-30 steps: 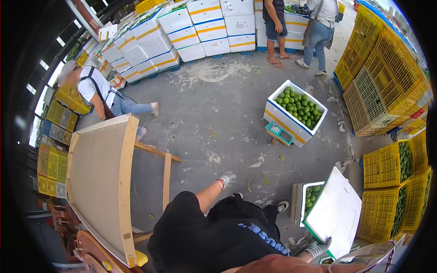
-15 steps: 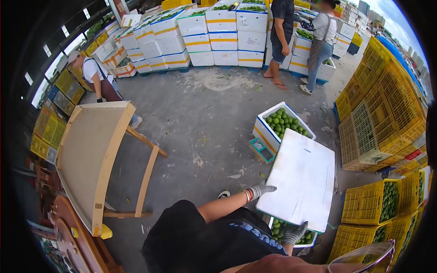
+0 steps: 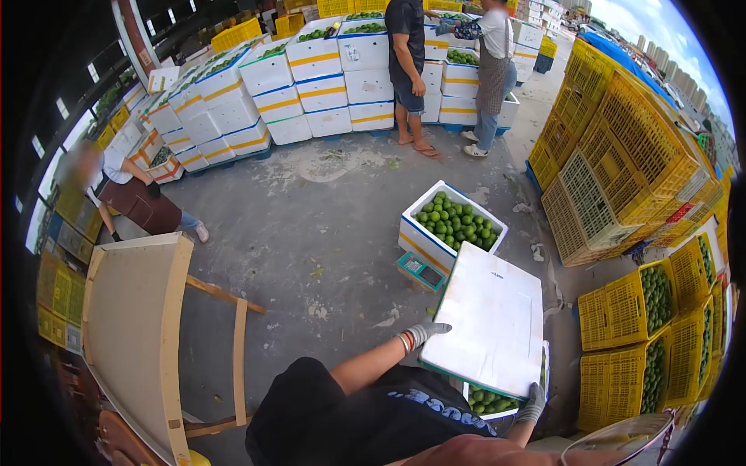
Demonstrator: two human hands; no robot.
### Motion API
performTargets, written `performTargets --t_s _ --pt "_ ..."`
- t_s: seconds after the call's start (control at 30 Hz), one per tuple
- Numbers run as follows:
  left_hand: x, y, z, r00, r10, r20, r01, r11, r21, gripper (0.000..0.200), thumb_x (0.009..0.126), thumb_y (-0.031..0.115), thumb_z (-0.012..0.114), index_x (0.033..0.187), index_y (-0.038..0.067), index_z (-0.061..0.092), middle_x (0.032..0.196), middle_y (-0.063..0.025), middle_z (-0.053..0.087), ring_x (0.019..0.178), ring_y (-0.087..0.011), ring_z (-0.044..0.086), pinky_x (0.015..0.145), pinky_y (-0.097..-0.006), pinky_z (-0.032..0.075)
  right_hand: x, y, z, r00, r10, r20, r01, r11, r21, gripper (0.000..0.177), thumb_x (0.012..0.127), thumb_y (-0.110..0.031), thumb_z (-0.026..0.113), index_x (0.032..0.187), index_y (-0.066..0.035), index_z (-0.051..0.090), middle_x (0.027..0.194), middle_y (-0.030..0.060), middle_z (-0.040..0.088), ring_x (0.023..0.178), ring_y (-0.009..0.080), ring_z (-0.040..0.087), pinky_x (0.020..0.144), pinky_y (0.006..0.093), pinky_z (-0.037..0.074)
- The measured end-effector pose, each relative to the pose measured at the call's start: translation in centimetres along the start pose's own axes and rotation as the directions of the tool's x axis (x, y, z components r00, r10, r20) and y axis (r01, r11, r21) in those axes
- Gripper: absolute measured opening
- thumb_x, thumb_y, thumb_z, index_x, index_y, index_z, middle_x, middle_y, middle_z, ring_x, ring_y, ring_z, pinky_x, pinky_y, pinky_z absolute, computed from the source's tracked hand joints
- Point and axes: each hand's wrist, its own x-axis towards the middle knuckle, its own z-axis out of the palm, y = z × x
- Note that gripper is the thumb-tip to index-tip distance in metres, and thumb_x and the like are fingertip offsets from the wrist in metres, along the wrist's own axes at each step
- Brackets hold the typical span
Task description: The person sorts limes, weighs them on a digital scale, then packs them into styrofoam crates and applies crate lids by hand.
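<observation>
A white foam box lid (image 3: 489, 318) with a green lower edge is held tilted in front of me between both gloved hands. My left hand (image 3: 427, 332) grips its left edge, fingers partly hidden. At the lower right corner, my right hand (image 3: 533, 404) is closed on the lid. Below it, partly covered, a white foam box holds green fruit (image 3: 489, 401). Just beyond the lid, another white foam box (image 3: 426, 237) full of round green fruit (image 3: 454, 220) sits on a teal scale with a display (image 3: 420, 272).
A wooden-framed board (image 3: 132, 334) stands at left, a person in a brown apron (image 3: 144, 203) behind it. Yellow crates of green fruit (image 3: 622, 311) and stacked crates (image 3: 614, 163) line the right. White foam boxes (image 3: 318, 85) and two people (image 3: 408, 70) are at the back.
My right hand has shifted along the lid's lower edge to its right corner. The view has turned, moving the scene leftward. The aproned person at left has changed posture.
</observation>
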Motion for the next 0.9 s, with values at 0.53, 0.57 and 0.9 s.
performTargets --t_s 0.53,0.57,0.9 --pt "-1.4 0.5 -2.1 0.995 -0.093 0.029 0.093 0.996 -0.015 0.046 0.071 0.021 0.069 0.107 -0.003 0.053 0.094 -0.0115 0.061 0.079 -0.0202 0.06 0.071 -0.0309 0.049 -4.0 4.7 0.0 0.99 0.016 -0.143 -0.007 0.998 0.064 0.04 0.078 -0.015 0.059 0.114 -0.001 0.048 0.093 0.0109 0.058 0.072 0.0216 0.058 0.058 0.0351 0.052" --pt "-1.8 0.8 -2.2 0.992 -0.121 0.029 0.122 0.992 -0.035 0.045 0.071 0.02 0.069 0.106 -0.002 0.054 0.092 -0.0112 0.061 0.078 -0.0198 0.059 0.07 -0.0313 0.049 -3.7 5.0 -0.2 0.994 0.028 -0.103 -0.024 0.999 0.042 0.039 0.078 -0.015 0.059 0.112 -0.001 0.049 0.091 0.0106 0.058 0.071 0.0209 0.058 0.056 0.0345 0.051" --pt "-2.8 0.4 -4.1 0.992 -0.122 0.014 0.123 0.989 -0.088 0.043 0.071 0.022 0.068 0.104 -0.003 0.055 0.09 -0.0112 0.061 0.076 -0.0208 0.06 0.068 -0.031 0.049 -2.2 6.6 0.6 0.999 -0.041 -0.035 0.04 0.999 -0.021 0.037 0.08 -0.017 0.057 0.11 0.002 0.05 0.09 0.0097 0.059 0.07 0.0168 0.057 0.058 0.0299 0.049"
